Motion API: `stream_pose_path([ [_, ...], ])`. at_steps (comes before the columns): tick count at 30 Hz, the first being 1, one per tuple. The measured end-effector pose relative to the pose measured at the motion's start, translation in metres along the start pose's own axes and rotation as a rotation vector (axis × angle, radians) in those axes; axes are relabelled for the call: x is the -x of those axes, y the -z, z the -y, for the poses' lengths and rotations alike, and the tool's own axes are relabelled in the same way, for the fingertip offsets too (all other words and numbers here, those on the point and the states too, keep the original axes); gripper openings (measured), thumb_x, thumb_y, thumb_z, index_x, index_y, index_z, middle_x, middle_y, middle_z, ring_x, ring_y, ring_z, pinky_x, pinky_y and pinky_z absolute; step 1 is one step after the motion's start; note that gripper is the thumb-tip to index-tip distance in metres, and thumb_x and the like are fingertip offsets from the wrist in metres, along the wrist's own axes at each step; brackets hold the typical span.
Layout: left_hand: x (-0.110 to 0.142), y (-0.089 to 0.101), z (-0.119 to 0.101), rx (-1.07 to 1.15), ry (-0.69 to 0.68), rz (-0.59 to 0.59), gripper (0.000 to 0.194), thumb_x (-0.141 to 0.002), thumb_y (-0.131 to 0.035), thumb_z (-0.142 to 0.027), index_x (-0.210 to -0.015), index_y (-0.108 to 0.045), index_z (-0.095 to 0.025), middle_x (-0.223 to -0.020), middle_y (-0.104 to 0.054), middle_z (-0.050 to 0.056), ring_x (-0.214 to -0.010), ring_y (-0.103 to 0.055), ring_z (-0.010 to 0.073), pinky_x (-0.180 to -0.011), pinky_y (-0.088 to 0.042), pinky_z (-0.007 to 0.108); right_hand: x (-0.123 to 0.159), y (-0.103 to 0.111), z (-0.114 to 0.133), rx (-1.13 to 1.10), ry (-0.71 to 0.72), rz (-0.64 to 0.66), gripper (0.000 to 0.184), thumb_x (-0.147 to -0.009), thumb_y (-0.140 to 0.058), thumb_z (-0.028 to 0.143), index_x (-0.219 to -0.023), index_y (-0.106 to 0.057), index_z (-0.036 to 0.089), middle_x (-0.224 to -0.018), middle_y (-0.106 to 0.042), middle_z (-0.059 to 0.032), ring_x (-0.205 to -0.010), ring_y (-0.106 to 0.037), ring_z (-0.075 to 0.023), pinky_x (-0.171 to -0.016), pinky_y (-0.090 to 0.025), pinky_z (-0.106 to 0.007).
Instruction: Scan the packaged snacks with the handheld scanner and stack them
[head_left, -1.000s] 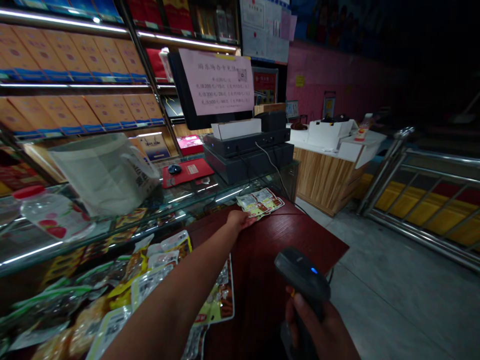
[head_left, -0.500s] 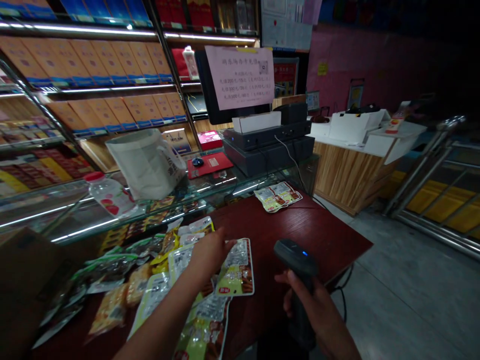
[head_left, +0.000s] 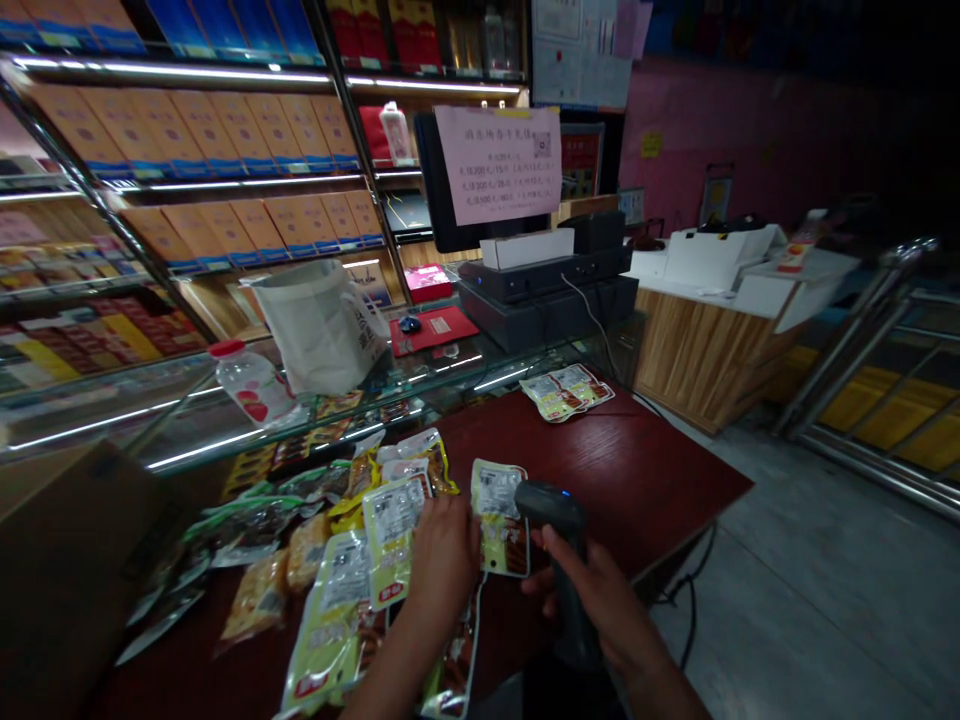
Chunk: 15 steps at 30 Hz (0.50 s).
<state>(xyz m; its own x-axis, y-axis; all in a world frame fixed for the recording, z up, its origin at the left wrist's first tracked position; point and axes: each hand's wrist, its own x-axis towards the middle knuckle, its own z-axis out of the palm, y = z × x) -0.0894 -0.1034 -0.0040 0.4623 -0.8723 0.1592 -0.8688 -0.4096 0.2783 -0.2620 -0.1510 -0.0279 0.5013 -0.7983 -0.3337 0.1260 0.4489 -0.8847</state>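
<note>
My right hand (head_left: pixel 592 590) grips a black barcode scanner (head_left: pixel 566 560) by its handle, its head tilted over a flat green-and-brown snack packet (head_left: pixel 501 500). My left hand (head_left: pixel 446 550) is closed at that packet's left edge, its fingertips partly hidden. Against the left hand's other side lies a similar green packet (head_left: pixel 395 535), overlapping another green packet (head_left: pixel 330 620). One more packet shows partly under my left forearm. Yellow-edged packets (head_left: pixel 420 455), bagged bread-like snacks (head_left: pixel 259 597) and dark packets with green edges (head_left: pixel 255 530) spread leftward on the red-brown table (head_left: pixel 637 470).
Two green packets (head_left: pixel 566 390) lie farther back. A glass counter carries a red-capped bottle (head_left: pixel 251 385), a white bag (head_left: pixel 322 330), a mouse (head_left: pixel 409 324) and a monitor bearing a pink sign (head_left: pixel 502 165). A cardboard box (head_left: pixel 67 570) stands at left, a metal railing (head_left: pixel 862 340) at right.
The scanner has moved left, from beside the packet to over its right edge. My left hand has shifted to the packet's left edge, and the packet now lies straighter. The view has shifted slightly.
</note>
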Motion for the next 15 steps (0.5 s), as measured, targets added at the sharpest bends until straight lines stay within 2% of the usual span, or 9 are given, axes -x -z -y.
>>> stream_pose_path([
  [2,0.002,-0.003,0.002,0.23,0.017,0.004,0.021,-0.093,-0.038,-0.026,-0.088,-0.054,-0.014,-0.088,-0.061,0.011,-0.088,-0.056,0.0249,-0.082,-0.041,0.036,0.002,0.0,-0.001,-0.028,0.036,-0.017,0.075,-0.072,-0.069,0.069,-0.115,-0.058,0.008,-0.077,-0.071,-0.0104,-0.049,-0.06,-0.0119,-0.044,-0.044,-0.019],
  [5,0.009,-0.005,0.001,0.553,0.049,-0.005,0.024,-0.091,-0.038,-0.04,-0.083,-0.048,-0.019,-0.072,-0.056,0.004,-0.066,-0.054,0.0193,-0.066,-0.041,0.03,0.005,0.002,-0.001,-0.017,0.058,-0.036,0.078,-0.072,-0.067,0.071,-0.115,-0.055,0.007,-0.069,-0.07,-0.0096,-0.046,-0.058,-0.0118,-0.044,-0.043,-0.019],
  [8,0.019,-0.001,-0.007,0.782,0.06,-0.045,0.031,-0.085,-0.046,-0.05,-0.079,-0.047,-0.02,-0.068,-0.053,0.0,-0.061,-0.051,0.0163,-0.058,-0.039,0.027,0.008,0.006,0.0,0.009,0.065,-0.041,0.079,-0.073,-0.064,0.074,-0.113,-0.054,0.007,-0.065,-0.069,-0.0089,-0.047,-0.058,-0.0116,-0.046,-0.042,-0.019],
  [10,0.025,0.004,-0.013,0.94,0.085,-0.028,0.035,-0.082,-0.052,-0.054,-0.078,-0.047,-0.02,-0.066,-0.052,-0.001,-0.06,-0.051,0.0146,-0.055,-0.039,0.024,0.01,0.009,0.001,0.022,0.082,-0.043,0.076,-0.074,-0.064,0.073,-0.11,-0.054,0.007,-0.064,-0.068,-0.0076,-0.049,-0.058,-0.0118,-0.048,-0.043,-0.02],
  [15,0.035,0.013,-0.02,1.304,0.206,0.141,0.045,-0.075,-0.066,-0.057,-0.088,-0.042,-0.02,-0.068,-0.059,-0.003,-0.057,-0.055,0.0117,-0.056,-0.044,0.022,0.012,0.013,0.005,0.003,0.147,-0.039,0.068,-0.072,-0.067,0.071,-0.099,-0.055,0.01,-0.056,-0.061,-0.0018,-0.05,-0.054,-0.0113,-0.051,-0.043,-0.021],
])
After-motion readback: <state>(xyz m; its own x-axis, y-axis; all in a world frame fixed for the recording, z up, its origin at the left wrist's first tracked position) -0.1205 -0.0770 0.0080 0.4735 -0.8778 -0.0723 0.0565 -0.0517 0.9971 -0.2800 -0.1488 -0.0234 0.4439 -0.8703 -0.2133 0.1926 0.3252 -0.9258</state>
